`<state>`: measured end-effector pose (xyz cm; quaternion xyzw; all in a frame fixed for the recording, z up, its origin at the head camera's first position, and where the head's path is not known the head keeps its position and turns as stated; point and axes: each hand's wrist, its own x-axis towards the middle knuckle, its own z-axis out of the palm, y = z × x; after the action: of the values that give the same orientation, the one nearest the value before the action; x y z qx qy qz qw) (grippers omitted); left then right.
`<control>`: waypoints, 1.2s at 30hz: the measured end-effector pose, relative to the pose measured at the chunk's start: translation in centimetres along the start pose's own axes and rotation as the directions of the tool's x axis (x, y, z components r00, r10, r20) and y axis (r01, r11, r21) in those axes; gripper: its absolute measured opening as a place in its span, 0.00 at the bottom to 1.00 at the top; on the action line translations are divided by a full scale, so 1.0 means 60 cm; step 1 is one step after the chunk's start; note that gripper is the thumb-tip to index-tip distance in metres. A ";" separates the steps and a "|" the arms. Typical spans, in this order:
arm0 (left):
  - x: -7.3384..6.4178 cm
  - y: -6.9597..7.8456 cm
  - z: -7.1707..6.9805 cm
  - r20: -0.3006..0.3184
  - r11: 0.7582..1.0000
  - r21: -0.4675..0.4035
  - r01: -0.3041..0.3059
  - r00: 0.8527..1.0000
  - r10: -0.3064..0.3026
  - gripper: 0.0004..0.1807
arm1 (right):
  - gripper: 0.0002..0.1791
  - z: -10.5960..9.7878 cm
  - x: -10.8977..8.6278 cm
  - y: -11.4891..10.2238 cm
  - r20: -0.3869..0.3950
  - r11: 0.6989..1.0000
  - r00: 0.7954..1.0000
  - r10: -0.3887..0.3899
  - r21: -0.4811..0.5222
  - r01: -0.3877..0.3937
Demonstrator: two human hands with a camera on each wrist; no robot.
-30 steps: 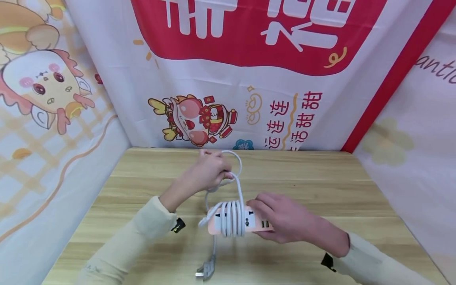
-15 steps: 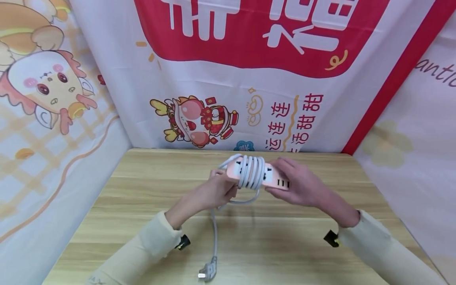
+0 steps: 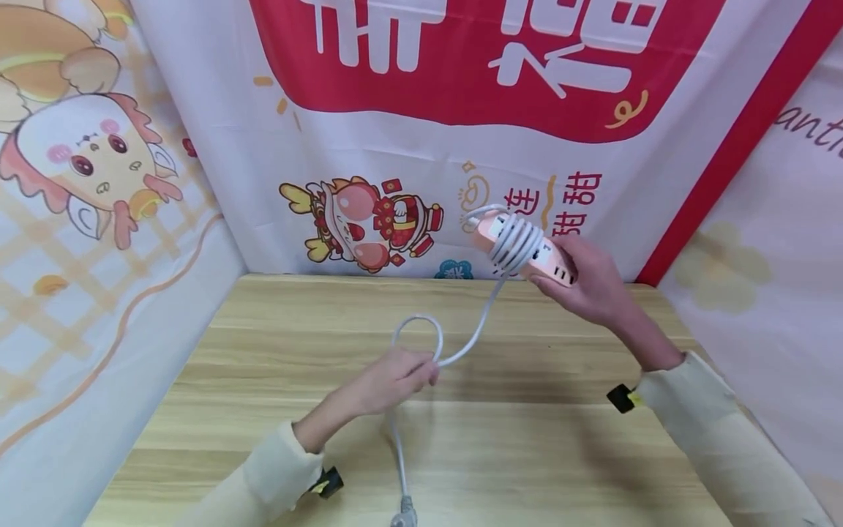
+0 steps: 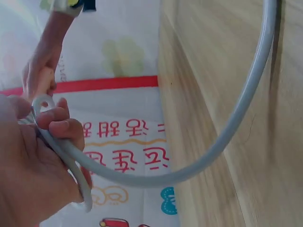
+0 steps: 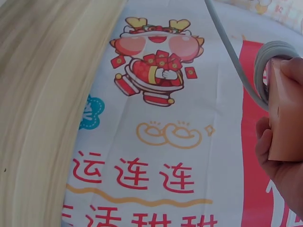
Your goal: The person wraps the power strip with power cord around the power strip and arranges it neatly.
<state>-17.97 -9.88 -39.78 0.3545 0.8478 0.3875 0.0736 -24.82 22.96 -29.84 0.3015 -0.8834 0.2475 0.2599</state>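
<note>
A pink and white power strip (image 3: 552,265) is tilted in the air above the back of the table, several turns of its white cord (image 3: 516,244) wound around it. My right hand (image 3: 589,282) grips its end with the USB ports; the right wrist view shows fingers around the pink body (image 5: 286,118). Lower and to the left, my left hand (image 3: 398,377) pinches the cord, which forms a small loop above the fingers. In the left wrist view the cord (image 4: 227,137) curves away from the curled fingers. The plug (image 3: 405,514) hangs near the bottom edge, partly cut off.
A wood-grain table (image 3: 527,454) lies below both hands. Behind it hangs a white and red printed cloth (image 3: 369,139), with patterned cloth walls on the left (image 3: 165,307) and right (image 3: 764,322).
My right hand has lifted the power strip up and to the right, away from the left hand. My left hand has moved down along with the cord, and the cord between them stretches longer.
</note>
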 end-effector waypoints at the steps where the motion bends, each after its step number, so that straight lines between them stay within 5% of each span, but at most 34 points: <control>1: -0.001 0.004 0.005 -0.016 0.999 0.053 -0.002 1.000 0.003 0.16 | 0.30 0.000 0.003 0.003 0.009 1.000 1.000 0.018 -0.011 -0.018; 4: -0.007 0.014 0.018 -0.064 0.972 0.234 0.017 0.998 -0.002 0.16 | 0.31 0.001 0.009 0.010 0.030 0.996 0.997 0.074 -0.045 -0.072; 9: -0.032 0.032 0.029 -0.158 0.877 0.476 0.060 0.987 0.018 0.15 | 0.31 0.007 0.019 0.019 0.066 0.988 0.988 0.142 -0.068 -0.138; 13: -0.050 0.046 0.037 -0.170 0.789 0.614 -0.040 0.968 0.182 0.17 | 0.30 0.013 0.024 0.034 0.073 0.979 0.978 0.194 -0.078 -0.188; 16: -0.058 0.053 0.041 -0.179 0.730 0.670 -0.133 0.926 0.333 0.18 | 0.29 0.024 0.019 0.051 0.087 0.975 0.975 0.205 -0.103 -0.196; 21: -0.073 0.068 0.026 -0.213 0.711 0.668 -0.219 0.860 0.464 0.16 | 0.29 0.052 -0.002 0.070 0.163 0.974 0.967 0.195 -0.150 -0.171; 26: -0.085 0.100 -0.007 -0.230 0.746 0.600 -0.288 0.831 0.506 0.14 | 0.26 0.076 -0.018 0.065 0.204 0.976 0.970 0.135 -0.198 -0.094; 30: -0.082 0.129 -0.040 -0.250 0.749 0.567 -0.343 0.794 0.554 0.12 | 0.27 0.094 -0.027 0.053 0.244 0.970 0.966 0.082 -0.241 -0.021; 36: -0.055 0.165 -0.087 -0.273 0.691 0.634 -0.347 0.735 0.621 0.07 | 0.32 0.122 -0.045 0.033 0.272 0.951 0.962 0.010 -0.301 0.075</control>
<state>-12.27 -10.78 -29.66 0.4733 0.7831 0.2090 -0.3451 -26.58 21.07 -37.49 0.3025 -0.9332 0.0587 0.1850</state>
